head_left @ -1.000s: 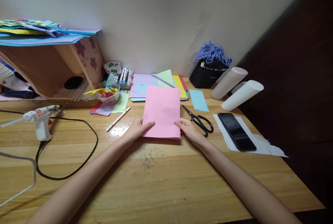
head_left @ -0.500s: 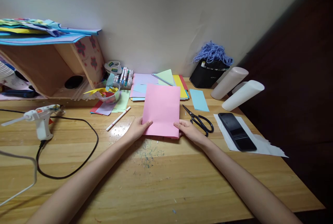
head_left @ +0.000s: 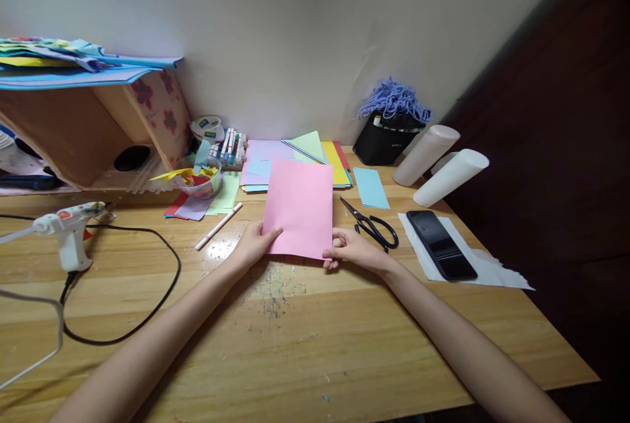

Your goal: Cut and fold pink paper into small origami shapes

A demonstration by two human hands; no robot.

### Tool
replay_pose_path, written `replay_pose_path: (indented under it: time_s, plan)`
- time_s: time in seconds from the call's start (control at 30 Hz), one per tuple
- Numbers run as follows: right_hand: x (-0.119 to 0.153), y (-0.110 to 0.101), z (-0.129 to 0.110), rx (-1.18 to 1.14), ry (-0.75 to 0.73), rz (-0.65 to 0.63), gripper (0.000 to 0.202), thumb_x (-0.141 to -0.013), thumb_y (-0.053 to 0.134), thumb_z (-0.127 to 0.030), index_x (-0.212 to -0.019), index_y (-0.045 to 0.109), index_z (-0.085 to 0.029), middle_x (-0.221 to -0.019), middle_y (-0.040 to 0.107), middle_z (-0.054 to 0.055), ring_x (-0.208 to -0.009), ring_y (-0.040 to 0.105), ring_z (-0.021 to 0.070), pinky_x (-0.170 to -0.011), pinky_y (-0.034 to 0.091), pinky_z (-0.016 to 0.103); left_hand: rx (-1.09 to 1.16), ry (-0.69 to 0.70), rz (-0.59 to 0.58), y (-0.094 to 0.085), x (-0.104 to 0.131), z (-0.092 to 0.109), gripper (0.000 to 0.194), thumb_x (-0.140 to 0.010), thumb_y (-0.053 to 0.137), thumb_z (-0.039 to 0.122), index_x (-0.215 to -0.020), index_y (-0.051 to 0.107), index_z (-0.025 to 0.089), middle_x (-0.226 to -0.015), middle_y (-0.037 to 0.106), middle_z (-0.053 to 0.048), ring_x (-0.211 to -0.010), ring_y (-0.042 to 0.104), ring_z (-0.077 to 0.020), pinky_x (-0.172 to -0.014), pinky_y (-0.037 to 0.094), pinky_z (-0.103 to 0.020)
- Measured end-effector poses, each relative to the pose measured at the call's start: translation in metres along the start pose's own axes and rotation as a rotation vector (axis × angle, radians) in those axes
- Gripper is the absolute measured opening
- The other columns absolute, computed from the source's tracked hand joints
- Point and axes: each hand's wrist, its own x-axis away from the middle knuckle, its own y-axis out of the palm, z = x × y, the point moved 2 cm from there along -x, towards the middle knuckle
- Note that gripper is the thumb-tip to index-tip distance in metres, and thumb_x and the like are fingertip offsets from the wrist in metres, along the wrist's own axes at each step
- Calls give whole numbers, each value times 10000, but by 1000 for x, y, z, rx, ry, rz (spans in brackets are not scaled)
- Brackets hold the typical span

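Note:
A pink sheet of paper is held up a little over the middle of the table, its near edge towards me. My left hand pinches its lower left edge, thumb on top and fingers underneath. At the lower right corner my right hand grips the sheet between thumb and fingers, with some fingertips showing below the edge. Black-handled scissors lie just right of the sheet, close to my right hand. A white marker rests on the table left of my left hand.
Coloured paper sheets lie behind. At left are a glue gun with its looping cord, a plastic bowl of scraps and a wooden box. To the right are a phone, white rolls and a black pouch.
My right hand has shifted down to the sheet's lower right corner, with more fingers showing beneath. The left hand keeps its hold. The whole view has moved slightly.

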Motion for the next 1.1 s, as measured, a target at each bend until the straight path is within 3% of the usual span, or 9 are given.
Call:
replay_pose_path:
  time_s: [0.17,0.37,0.53,0.63,0.73,0.87,0.93,1.0,1.1]
  plan:
    - [3,1,-4,-50,2,-34,432,-603,766,-276,-948,566,-108,-733,704,66,-638,652,132,-663,511,269,31,39,7,-1,-2,-3,346,-673,615,412,-839,645,109,-834,682,-71,-719,599,-192,-579,420,-238]
    - [0,-1,-1,-7,9,-23,333,-742,645,-368,-925,584,-97,-759,710,107,-682,676,145,-660,521,249,49,42,21,2,-2,-3,300,-686,612,399,-794,592,119,-689,658,-48,-609,578,-168,-531,412,-238]
    - [-1,-2,-1,-49,-22,44,349,-714,674,-369,-954,600,-127,-817,712,82,-725,679,149,-698,532,252,44,37,-35,5,1,-4,239,-740,570,380,-675,487,165,-386,422,64,-358,377,-88,-391,299,-204]
    - [-4,-2,2,-28,-28,113,317,-671,710,-343,-896,626,-136,-783,710,51,-644,666,133,-618,531,226,-11,93,-61,1,2,-2,298,-699,623,403,-602,483,158,-402,399,63,-371,351,-68,-385,247,-192]
    - [-9,0,7,-16,-16,187,346,-671,674,-448,-714,637,-107,-630,683,43,-497,621,115,-520,506,216,50,98,-21,-2,1,1,330,-693,626,446,-632,504,145,-430,389,67,-378,337,-58,-377,223,-183]
    - [-12,14,8,-86,-166,445,421,-631,666,-533,-676,632,-116,-576,663,31,-472,609,128,-485,495,223,313,76,110,6,7,4,371,-712,592,501,-766,513,142,-521,469,51,-427,424,-66,-422,336,-176]
    - [-12,28,8,-135,-227,506,410,-656,651,-535,-650,623,-126,-549,655,34,-478,617,145,-503,510,242,344,97,8,20,14,5,399,-696,616,497,-813,523,127,-600,554,8,-488,492,-89,-491,412,-206]
    - [-10,43,8,-144,-261,471,411,-701,615,-534,-654,627,-126,-576,671,55,-505,636,165,-540,530,270,260,113,-103,33,21,4,397,-676,657,460,-826,555,106,-631,591,-20,-548,536,-118,-525,433,-220]
    - [-7,60,9,-116,-290,403,430,-737,580,-537,-670,645,-118,-612,685,74,-523,647,171,-551,538,276,212,151,-127,44,29,1,378,-710,629,452,-838,595,98,-705,639,-49,-639,578,-153,-569,444,-232]
